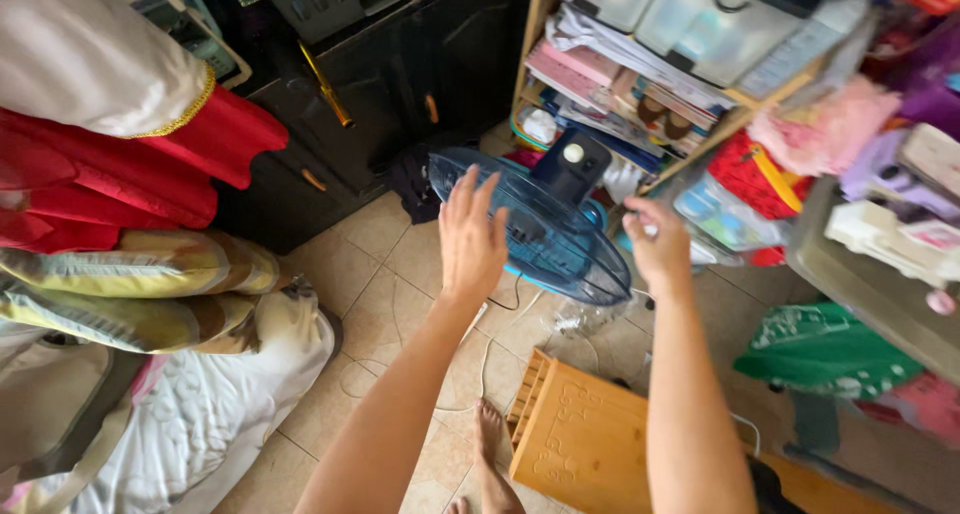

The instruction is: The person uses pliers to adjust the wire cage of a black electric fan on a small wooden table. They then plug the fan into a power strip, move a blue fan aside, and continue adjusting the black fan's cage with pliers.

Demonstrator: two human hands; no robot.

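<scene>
Fan (545,236) — blue, below both hands.
Left hand (472,236) fingers spread over grille; right hand (660,246) fingers curled — grip unclear.

A beige tiled floor (390,274) was seen, carrying nearly everything. A blue fan (530,224) was stood on it, with thin white cords (480,359) trailed across the tiles beside it. A wooden crate (580,439) was set near a bare foot (490,454). Bedding (210,414) was heaped at the left, and a green bag (820,349) was laid at the right.
</scene>
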